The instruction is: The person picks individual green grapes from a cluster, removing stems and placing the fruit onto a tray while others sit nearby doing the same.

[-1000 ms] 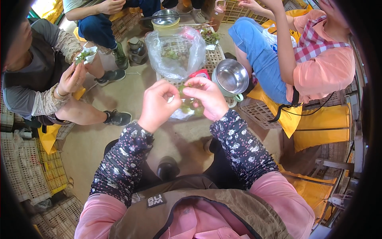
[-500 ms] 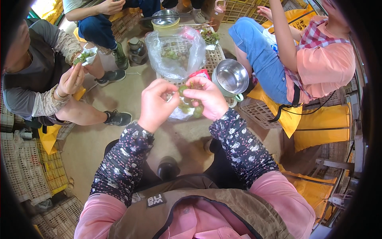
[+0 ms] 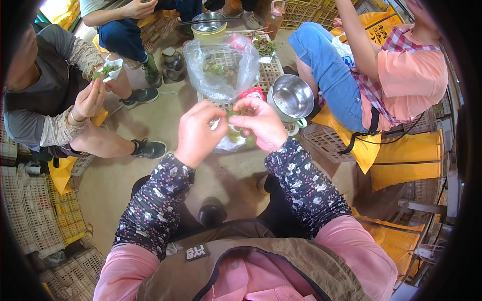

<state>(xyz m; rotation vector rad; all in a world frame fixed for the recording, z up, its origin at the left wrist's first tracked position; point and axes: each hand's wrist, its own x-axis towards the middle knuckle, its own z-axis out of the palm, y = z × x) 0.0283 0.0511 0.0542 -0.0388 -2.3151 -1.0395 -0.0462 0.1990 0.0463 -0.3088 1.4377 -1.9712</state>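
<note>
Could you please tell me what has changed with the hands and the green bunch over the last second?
Very little. The left hand and right hand have drawn slightly closer together and still pinch the small green bunch between them, above the crate. Nothing was let go or newly grasped. The clear plastic bag and the steel bowl stayed where they were.

A small cluster of round green fruits (image 3: 237,131), perhaps grapes though the view is too small to be sure, hangs just in front of the clear crumpled plastic bag (image 3: 221,65), pinched at its top between both hands' fingertips.
</note>
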